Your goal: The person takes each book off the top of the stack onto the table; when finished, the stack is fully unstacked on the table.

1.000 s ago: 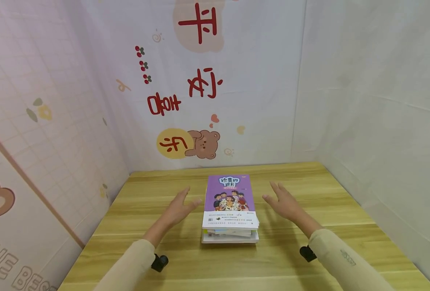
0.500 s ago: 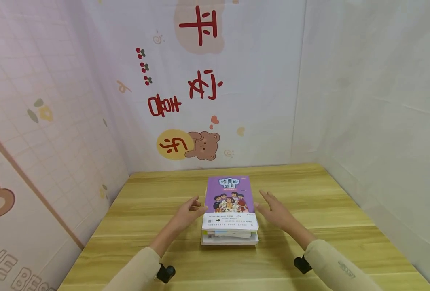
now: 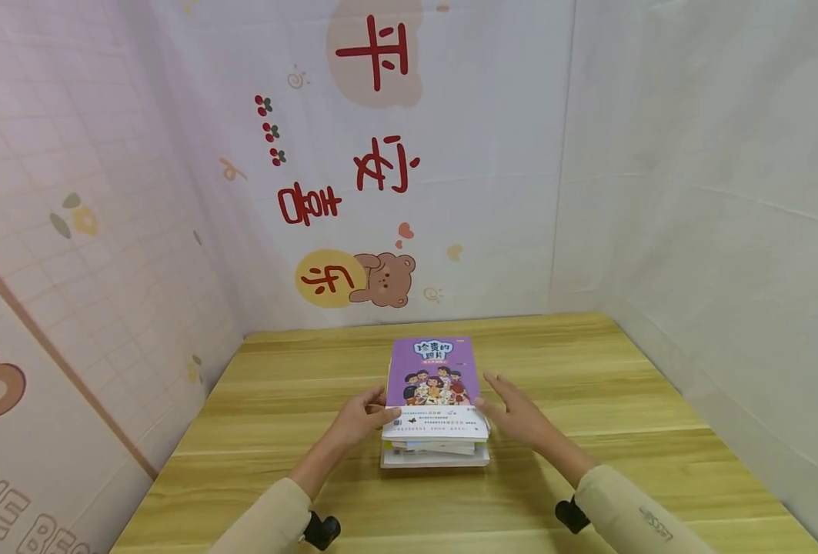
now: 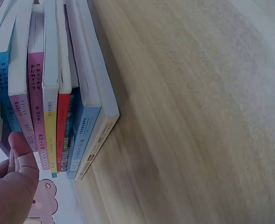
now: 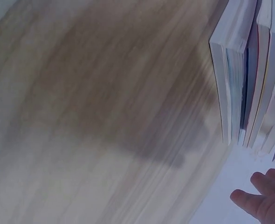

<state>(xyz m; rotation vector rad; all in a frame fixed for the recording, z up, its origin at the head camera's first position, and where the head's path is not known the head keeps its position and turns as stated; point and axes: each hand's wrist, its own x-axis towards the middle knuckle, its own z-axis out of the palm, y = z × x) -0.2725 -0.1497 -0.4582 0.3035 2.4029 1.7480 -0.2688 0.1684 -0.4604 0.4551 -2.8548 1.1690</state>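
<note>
A stack of several books lies on the wooden table, topped by a purple book [image 3: 432, 373] with cartoon children on its cover and a white band near me. To its left, my left hand [image 3: 362, 419] has its thumb over the near left corner of the cover. The left wrist view shows that hand's fingertip [image 4: 20, 142] at the coloured spines [image 4: 37, 107], seemingly touching; contact is hard to confirm. My right hand [image 3: 522, 415] is at the right side, fingers extended and thumb by the cover's edge. In the right wrist view its fingers [image 5: 249, 201] appear apart from the page edges [image 5: 235, 84].
The wood-grain table [image 3: 298, 369] extends around the stack. White printed cloth [image 3: 492, 154] closes off the back, with more cloth walls at left and right. A black wrist camera [image 3: 322, 531] sits at the left cuff, another black camera [image 3: 572, 515] at the right.
Both hands have moved inward from either side and come closer to the stack. My left thumb now overlaps the top book's edge. The books have stayed in place.
</note>
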